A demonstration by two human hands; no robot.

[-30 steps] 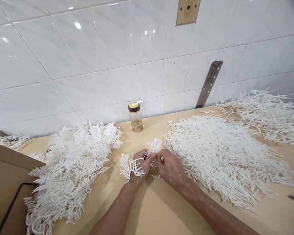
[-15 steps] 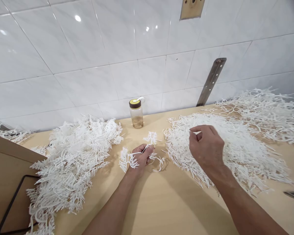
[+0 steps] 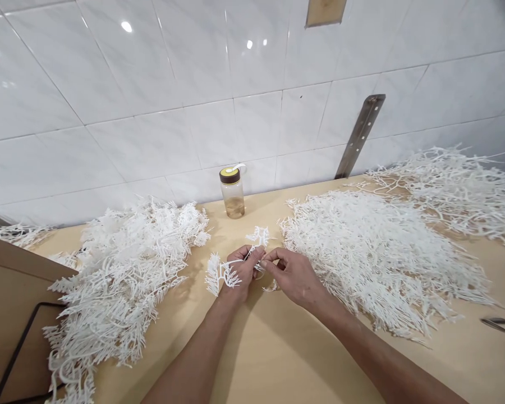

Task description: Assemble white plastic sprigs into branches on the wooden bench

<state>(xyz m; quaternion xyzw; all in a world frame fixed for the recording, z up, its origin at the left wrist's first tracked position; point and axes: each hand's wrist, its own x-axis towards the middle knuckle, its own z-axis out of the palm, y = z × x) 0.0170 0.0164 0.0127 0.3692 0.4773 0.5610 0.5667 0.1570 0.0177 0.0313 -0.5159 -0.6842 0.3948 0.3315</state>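
Left hand (image 3: 244,273) grips white sprig (image 3: 213,274); bottle (image 3: 233,193) part-filled

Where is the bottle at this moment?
In the head view, the bottle stands just left of centre on the table, near the tiled wall, beyond the left hand.

Beyond the left hand (image 3: 242,272), a clear bottle (image 3: 234,196) with dark-and-yellow lid (image 3: 229,176) stands upright, before a white tiled wall (image 3: 151,146). Beyond and rightward of the right hand (image 3: 292,275) is a slanted metal strip (image 3: 361,136). Far left of the left hand is a brown panel (image 3: 12,280); far right of the right hand lies a small dark object (image 3: 495,324).
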